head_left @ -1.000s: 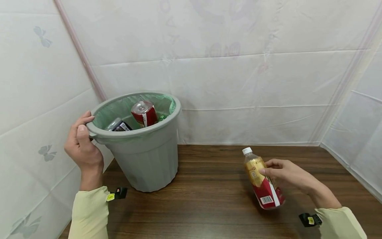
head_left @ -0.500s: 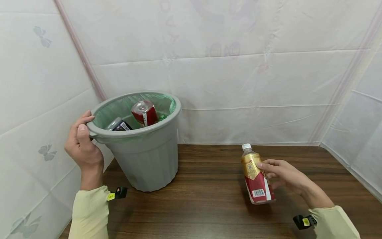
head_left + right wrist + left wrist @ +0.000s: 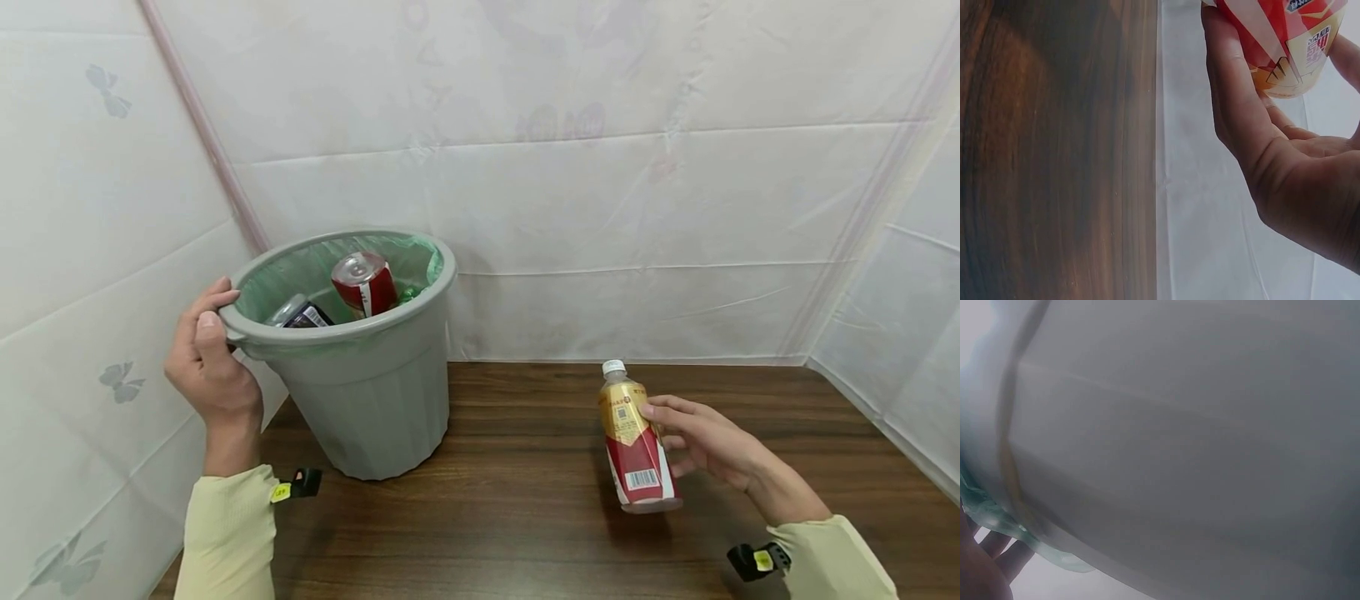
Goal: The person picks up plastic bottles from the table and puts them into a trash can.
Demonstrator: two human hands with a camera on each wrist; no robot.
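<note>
In the head view, my left hand (image 3: 213,383) grips the rim of a grey trash can (image 3: 363,392) at its left side. The left wrist view is filled by the can's grey wall (image 3: 1166,444), with the fingers (image 3: 1013,559) at its green-lined rim. My right hand (image 3: 712,442) holds a red-and-gold drink bottle (image 3: 637,442) with a white cap, thumb on the near side. The bottle leans slightly left, cap up; whether its base touches the table cannot be told. Up close, the right wrist view shows the fingers around the bottle's label (image 3: 1297,44).
Inside the can's green liner (image 3: 288,283) lie a red-labelled bottle (image 3: 365,287), a dark-labelled bottle (image 3: 303,315) and something green. The brown wood-grain table (image 3: 517,467) meets white sheeting (image 3: 562,217) at the back and both sides.
My right hand has moved left with the bottle, which has turned more upright. The left hand and the trash can have stayed in place.
</note>
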